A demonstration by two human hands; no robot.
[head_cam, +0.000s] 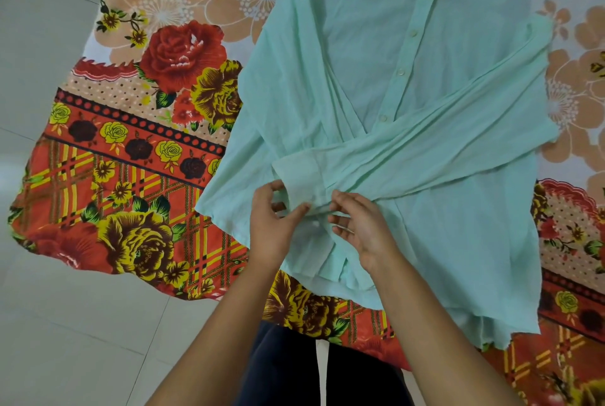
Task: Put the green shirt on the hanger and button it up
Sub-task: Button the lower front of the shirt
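a tiled floor (pixel 49 84) lay under a floral sheet (pixel 131 143), and spread flat on that sheet was the green shirt (pixel 370 45), its long axis running away from the person, collar end far and hem near. no hanger showed anywhere in view. the shirt front lay open, with the button placket (pixel 407 55) slanting from the far right down toward the near middle. one sleeve (pixel 442 130) was folded across the body from the right side, its cuff (pixel 296 166) ending left of centre. both hands met at the lower front, just below that cuff. the left hand (pixel 273 225) had its thumb and fingers curled around the cuff's near edge, pinching the cloth. the right hand (pixel 358 228) was half spread, fingertips pressed on the fabric fold beside it, not clearly gripping. a small button (pixel 316 224) sat between the two hands, about equally near to each. the rest of the placket ran away and to the right, so the right hand probably had the easier reach along it.
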